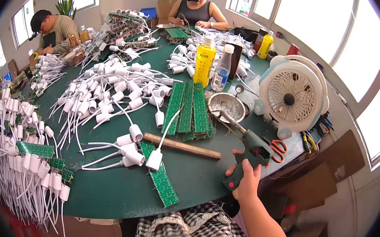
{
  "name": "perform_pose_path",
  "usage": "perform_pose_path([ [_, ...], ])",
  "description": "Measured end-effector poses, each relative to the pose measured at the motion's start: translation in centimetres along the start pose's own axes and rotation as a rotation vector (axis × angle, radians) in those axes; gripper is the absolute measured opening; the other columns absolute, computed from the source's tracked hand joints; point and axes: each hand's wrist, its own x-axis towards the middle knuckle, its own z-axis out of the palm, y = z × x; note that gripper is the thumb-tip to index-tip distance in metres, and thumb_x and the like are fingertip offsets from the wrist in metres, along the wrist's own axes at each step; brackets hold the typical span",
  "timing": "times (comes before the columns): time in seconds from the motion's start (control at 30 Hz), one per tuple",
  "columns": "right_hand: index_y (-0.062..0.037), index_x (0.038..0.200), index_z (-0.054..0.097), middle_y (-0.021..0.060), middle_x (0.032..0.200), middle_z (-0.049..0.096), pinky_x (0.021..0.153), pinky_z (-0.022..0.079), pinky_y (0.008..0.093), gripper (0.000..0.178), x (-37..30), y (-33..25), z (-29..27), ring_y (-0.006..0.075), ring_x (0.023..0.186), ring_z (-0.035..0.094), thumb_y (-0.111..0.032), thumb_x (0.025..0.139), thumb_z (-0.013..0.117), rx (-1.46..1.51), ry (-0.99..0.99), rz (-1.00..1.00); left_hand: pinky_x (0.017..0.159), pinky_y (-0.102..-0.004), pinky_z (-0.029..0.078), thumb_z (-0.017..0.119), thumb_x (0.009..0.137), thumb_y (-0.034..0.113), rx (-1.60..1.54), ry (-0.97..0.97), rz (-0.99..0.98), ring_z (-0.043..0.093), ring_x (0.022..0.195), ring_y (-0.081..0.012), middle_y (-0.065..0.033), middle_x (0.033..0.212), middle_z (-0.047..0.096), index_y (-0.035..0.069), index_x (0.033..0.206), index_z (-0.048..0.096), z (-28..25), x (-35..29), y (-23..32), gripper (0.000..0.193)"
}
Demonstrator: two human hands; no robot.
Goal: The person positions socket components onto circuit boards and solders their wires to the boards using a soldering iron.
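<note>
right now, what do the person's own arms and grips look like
The right grip has no glove, and the right forearm shows no sleeve, watch or cable. A black-and-white checked garment with pale ruffled trim is worn. The left grip is out of view.

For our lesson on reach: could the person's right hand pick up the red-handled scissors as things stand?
Probably not: the right hand is wrapped around the green gun-shaped tool, though the scissors lie close by.

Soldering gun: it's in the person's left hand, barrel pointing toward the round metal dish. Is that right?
Not quite: the head view shows the soldering gun in the right hand. Its barrel does point toward the round metal dish.
</note>
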Motion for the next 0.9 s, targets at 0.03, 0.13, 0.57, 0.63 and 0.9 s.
perform_pose_path([
  [0.03,0.0000,0.122,0.041,0.0163,0.116,0.057,0.056,0.049,0.0310,0.037,0.7,0.3,-0.3,0.0207,0.063,0.060,-0.014,0.089,0.052,-0.001,0.003,-0.017,0.078,-0.0378,0.041,0.045,0.097,0.028,0.014,-0.035,-0.011,0.062,0.073,-0.0231,-0.0154,0.093,0.061,0.004,0.095,0.050,-0.6,0.3,-0.8,0.024],
  [0.13,0.0010,0.121,0.043,0.0152,0.115,0.057,0.051,0.048,0.0287,0.035,0.0,-0.4,-1.0,0.0207,0.063,0.060,-0.014,0.090,0.051,-0.022,0.024,-0.040,0.079,-0.0377,0.042,0.045,0.097,0.028,0.033,-0.115,-0.060,0.062,0.076,-0.0237,-0.0156,0.094,0.061,0.004,0.097,0.051,-0.2,0.5,-1.5,0.024],
  [0.57,0.0020,0.123,0.042,0.0154,0.116,0.059,0.063,0.050,0.0314,0.038,-0.4,0.7,-0.1,0.0214,0.067,0.062,-0.012,0.090,0.052,0.032,-0.054,0.081,0.081,-0.0370,0.045,0.045,0.097,0.027,0.005,-0.664,-0.169,0.062,0.087,-0.0263,-0.0166,0.101,0.062,0.003,0.103,0.055,-0.7,5.2,-7.0,0.027],
  [0.63,0.0012,0.123,0.042,0.0152,0.117,0.058,0.063,0.051,0.0317,0.038,-0.4,0.2,-0.3,0.0217,0.066,0.061,-0.011,0.089,0.052,-0.004,0.011,0.149,0.081,-0.0369,0.045,0.045,0.097,0.027,0.065,-0.643,-0.223,0.062,0.089,-0.0267,-0.0168,0.102,0.062,0.002,0.104,0.056,-0.4,4.2,-6.4,0.027],
  [0.9,-0.0014,0.123,0.040,0.0154,0.113,0.058,0.054,0.049,0.0305,0.038,0.4,0.6,-1.0,0.0202,0.060,0.059,-0.011,0.088,0.052,0.065,0.081,-0.017,0.082,-0.0365,0.047,0.046,0.097,0.026,0.542,-0.410,-0.549,0.061,0.096,-0.0284,-0.0174,0.107,0.062,0.001,0.107,0.059,-0.1,-0.5,0.7,0.030],
])
